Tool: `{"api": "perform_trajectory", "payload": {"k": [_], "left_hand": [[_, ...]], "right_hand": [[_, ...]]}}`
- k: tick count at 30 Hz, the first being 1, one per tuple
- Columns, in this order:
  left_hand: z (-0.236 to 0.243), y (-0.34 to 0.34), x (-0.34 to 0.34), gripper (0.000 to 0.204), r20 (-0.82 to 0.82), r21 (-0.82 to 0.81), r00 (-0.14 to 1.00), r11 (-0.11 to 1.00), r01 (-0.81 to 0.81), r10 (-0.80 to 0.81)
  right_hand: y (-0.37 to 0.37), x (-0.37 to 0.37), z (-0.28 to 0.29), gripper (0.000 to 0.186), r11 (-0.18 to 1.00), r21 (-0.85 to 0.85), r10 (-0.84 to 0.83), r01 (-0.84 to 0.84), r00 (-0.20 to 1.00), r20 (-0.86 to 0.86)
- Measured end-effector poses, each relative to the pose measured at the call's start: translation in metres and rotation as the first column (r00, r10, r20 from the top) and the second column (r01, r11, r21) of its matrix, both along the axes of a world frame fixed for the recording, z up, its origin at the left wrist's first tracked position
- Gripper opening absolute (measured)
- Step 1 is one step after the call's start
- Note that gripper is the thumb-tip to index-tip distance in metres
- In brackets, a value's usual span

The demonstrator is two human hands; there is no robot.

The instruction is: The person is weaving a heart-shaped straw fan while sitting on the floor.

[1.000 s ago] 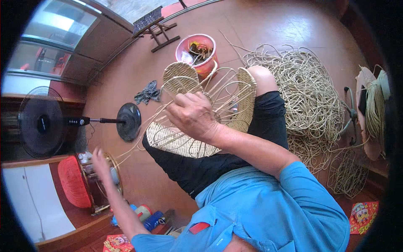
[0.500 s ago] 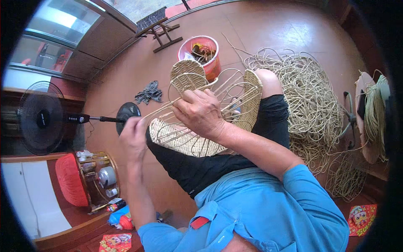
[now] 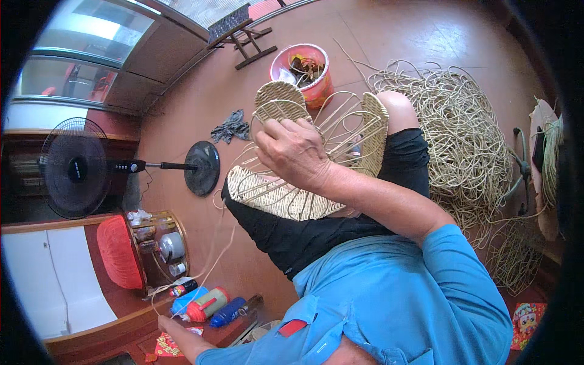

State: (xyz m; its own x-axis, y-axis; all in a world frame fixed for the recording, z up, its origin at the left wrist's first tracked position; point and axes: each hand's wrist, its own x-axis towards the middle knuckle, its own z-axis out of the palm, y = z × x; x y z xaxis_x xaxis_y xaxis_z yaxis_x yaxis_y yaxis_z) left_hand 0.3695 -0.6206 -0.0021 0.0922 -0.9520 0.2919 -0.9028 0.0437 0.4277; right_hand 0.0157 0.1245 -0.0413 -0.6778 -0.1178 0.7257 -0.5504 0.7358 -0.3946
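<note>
On my lap rests a straw-coloured woven piece (image 3: 280,198), with flat woven panels and an open middle of loose wire-like loops and strands. My right hand (image 3: 292,149) is closed round the looped strands near its centre, below the round upper panel (image 3: 280,94); my palm hides what lies under it. My left hand (image 3: 167,325) is low at the far left, partly seen, pinched on a thin pale cord (image 3: 216,261) that runs down from the woven piece.
A large tangled cord heap (image 3: 462,146) and a spool (image 3: 550,164) lie right. A pink bucket (image 3: 319,85), grey cloth (image 3: 231,128) and folding stool (image 3: 243,42) stand or lie ahead. Left are a black fan (image 3: 76,170), a small rack (image 3: 164,246) and bottles (image 3: 225,311).
My left hand first rose toward the woven piece, then swung down and outward to the lower left, drawing out cord. My right hand stayed on the piece, shifting slightly right in view.
</note>
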Motion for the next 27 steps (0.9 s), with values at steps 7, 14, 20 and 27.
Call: {"api": "perform_trajectory", "payload": {"k": [7,14,20,27], "left_hand": [[-0.062,0.026,-0.033,0.025,-0.024,0.442,0.859,0.765,0.468,-0.511],[-0.093,0.342,-0.197,0.025,-0.534,0.356,0.424,0.260,0.897,-0.731],[-0.048,0.465,-0.251,0.025,-0.622,0.092,0.083,0.033,0.995,-0.778],[-0.022,0.519,-0.275,0.026,-0.724,0.028,-0.003,-0.033,0.999,-0.690]], "right_hand": [[0.000,-0.005,0.023,0.048,0.995,0.079,0.070,-0.058,0.986,-0.151],[-0.007,-0.009,0.021,0.053,0.874,0.480,0.074,-0.078,0.997,0.027],[-0.016,-0.006,0.021,0.060,0.928,0.366,0.042,-0.070,0.996,0.082],[-0.022,0.003,0.026,0.070,0.994,0.080,0.055,-0.076,0.969,0.242]]}}
